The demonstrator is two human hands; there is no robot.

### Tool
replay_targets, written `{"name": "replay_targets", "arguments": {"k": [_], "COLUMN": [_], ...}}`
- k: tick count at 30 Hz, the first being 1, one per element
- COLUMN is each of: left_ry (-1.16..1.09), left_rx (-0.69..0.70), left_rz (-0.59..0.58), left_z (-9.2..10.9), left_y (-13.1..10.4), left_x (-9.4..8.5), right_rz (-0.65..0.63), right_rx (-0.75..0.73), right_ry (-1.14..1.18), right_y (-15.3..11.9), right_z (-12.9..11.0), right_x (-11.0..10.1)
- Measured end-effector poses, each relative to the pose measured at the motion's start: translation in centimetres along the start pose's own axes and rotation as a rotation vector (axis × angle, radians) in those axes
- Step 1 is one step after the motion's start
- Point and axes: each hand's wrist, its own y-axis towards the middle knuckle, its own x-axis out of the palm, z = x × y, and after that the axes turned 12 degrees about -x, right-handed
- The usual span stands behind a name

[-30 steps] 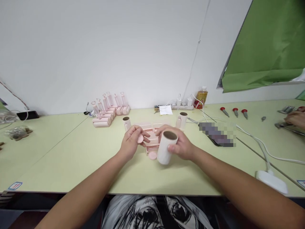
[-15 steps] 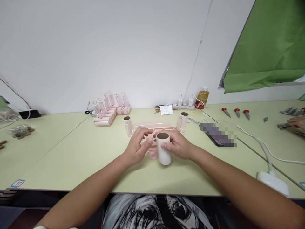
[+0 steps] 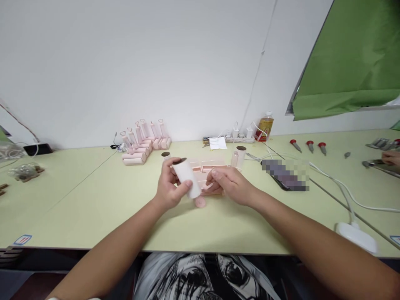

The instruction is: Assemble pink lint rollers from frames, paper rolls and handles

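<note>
A white roll with a brown core (image 3: 188, 178) is gripped by my left hand (image 3: 169, 186), tilted with its top to the left. My right hand (image 3: 233, 183) is beside it, fingers curled together over the pink case parts; what it may pinch is too small to tell. Behind and between the hands lie pink open cases (image 3: 214, 166). A round pink piece (image 3: 200, 202) sits on the table in front of them. One white roll (image 3: 240, 156) stands behind my right hand, and another (image 3: 165, 155) is mostly hidden behind my left.
Pink rollers (image 3: 134, 158) stand in rows at the back left. Behind are a power strip (image 3: 245, 140) and a bottle (image 3: 265, 126). To the right are a phone (image 3: 284, 175), cables, red-tipped tools (image 3: 310, 146) and another person's hand (image 3: 391, 157).
The white roll has passed from my right hand to my left, moving left and tilting. My right hand has let it go and its fingers have curled over the pink parts.
</note>
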Motion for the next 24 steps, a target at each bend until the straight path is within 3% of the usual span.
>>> {"name": "replay_targets", "arguments": {"k": [3, 6, 15, 19, 24], "left_ry": [-0.081, -0.098, -0.09, -0.095, 0.033], "left_rx": [-0.073, -0.092, -0.099, -0.107, -0.107], "left_rz": [0.089, 0.139, 0.144, 0.154, -0.067], "left_z": [0.1, 0.3, 0.5, 0.3, -0.1], "left_y": [1.0, 1.5, 1.2, 1.5, 1.2], "left_x": [-0.9, -1.2, -1.0, -1.0, -0.8], "right_rz": [-0.202, -0.331, -0.475, -0.391, 0.0], "right_rx": [0.077, 0.052, 0.199, 0.106, -0.075], "right_ry": [-0.137, -0.23, -0.156, -0.144, -0.145], "right_y": [-0.1, -0.2, -0.5, -0.1, 0.2], "right_z": [0.2, -0.2, 0.1, 0.6, 0.7], "right_x": [-0.2, -0.1, -0.2, -0.2, -0.1]}}
